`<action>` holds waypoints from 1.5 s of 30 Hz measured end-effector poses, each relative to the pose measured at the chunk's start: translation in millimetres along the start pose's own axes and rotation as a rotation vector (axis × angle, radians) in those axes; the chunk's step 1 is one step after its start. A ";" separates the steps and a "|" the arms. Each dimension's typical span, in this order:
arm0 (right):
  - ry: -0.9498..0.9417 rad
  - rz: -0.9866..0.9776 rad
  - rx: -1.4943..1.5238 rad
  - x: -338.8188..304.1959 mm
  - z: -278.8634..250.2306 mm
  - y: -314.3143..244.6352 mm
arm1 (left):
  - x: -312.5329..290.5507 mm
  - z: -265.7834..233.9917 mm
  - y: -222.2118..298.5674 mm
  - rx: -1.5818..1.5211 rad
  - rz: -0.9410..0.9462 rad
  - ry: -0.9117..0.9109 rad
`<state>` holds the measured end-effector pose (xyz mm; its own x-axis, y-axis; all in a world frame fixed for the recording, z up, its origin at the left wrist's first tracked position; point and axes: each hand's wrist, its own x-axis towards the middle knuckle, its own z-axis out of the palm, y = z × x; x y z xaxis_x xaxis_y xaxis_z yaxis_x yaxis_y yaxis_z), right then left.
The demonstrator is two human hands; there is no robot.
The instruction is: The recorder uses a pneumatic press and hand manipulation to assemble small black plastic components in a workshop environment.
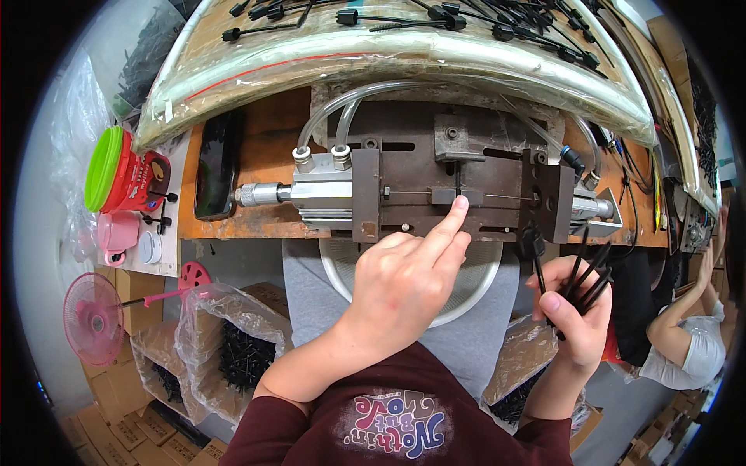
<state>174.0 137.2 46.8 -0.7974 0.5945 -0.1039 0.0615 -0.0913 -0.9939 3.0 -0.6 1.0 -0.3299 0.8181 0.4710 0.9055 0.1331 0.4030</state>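
My left hand (pixel 408 273) reaches over a bench fixture (pixel 412 167), its index finger stretched out and its other fingers partly curled. That fingertip touches the lower end of a thin black part (pixel 458 177) at a small dark block (pixel 444 196) in the middle of the fixture. The thumb is hidden. To the right, below the fixture, my right hand (pixel 579 311) is closed around a bunch of black cable ties (pixel 588 281). One tie with a blocky head (pixel 533 242) stands apart from the bunch. Thin rods run to the block from cylinders on both sides.
More black ties (pixel 505 31) lie on a plastic-covered board behind the fixture. A white basket (pixel 466 299) sits below my hands. At left are a red tub (pixel 140 179), a pink cup (pixel 118 237), a pink fan (pixel 95 318) and bags of ties (pixel 249 353). Another person (pixel 688 349) is at right.
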 end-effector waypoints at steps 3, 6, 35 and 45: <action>-0.041 0.010 -0.049 0.5 -4.1 -0.3 | -0.7 -0.4 -2.3 -0.004 0.005 0.002; -0.058 0.017 -0.082 1.7 -5.3 -1.9 | -0.1 -5.7 -2.2 -0.015 0.001 -0.034; -0.056 0.151 0.456 4.2 24.1 19.9 | -32.5 -28.9 13.2 -0.610 0.192 0.019; -0.002 0.074 0.382 1.5 29.3 25.3 | -38.0 -21.9 10.2 -0.716 0.169 0.029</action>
<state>156.8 112.4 22.6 -0.8005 0.5735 -0.1741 -0.1088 -0.4248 -0.8987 18.9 -42.6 4.4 -0.2170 0.7786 0.5889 0.5521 -0.3996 0.7318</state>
